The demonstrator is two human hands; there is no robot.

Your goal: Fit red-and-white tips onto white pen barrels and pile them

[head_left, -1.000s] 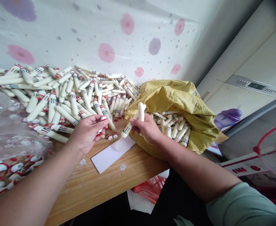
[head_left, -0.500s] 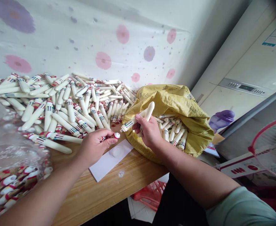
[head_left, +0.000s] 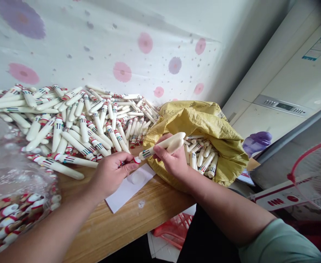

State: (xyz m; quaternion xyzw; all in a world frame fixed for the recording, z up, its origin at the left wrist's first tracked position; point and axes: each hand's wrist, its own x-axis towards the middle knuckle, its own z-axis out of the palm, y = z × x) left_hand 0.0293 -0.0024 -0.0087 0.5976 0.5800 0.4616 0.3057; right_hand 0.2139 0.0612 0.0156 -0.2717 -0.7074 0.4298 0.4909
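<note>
My left hand (head_left: 112, 174) pinches a small red-and-white pen topper (head_left: 136, 160), most of it hidden by the fingers. In my right hand (head_left: 175, 160) are two cream multicolor pens; the upper pen (head_left: 164, 143) points its narrow end at the topper. Those two ends meet or nearly meet, and I cannot tell how far one is inside the other. The second pen (head_left: 177, 145) lies beneath it in the same grip. Below the hands is a white card (head_left: 119, 200) with a round, whitish disc (head_left: 136, 178) on it.
A large heap of topped pens (head_left: 80, 128) covers the table's (head_left: 94, 226) back left. Clear plastic bag (head_left: 37, 168) with more toppers sits front left. Right of my hands, a yellow woven sack (head_left: 231, 146) holds pens. A fan (head_left: 314, 164) and a red basket (head_left: 174, 232) stand beyond the edge.
My right hand has turned the upper pen flatter and brought its narrow end to the topper in my left hand. The gap between them has closed.
</note>
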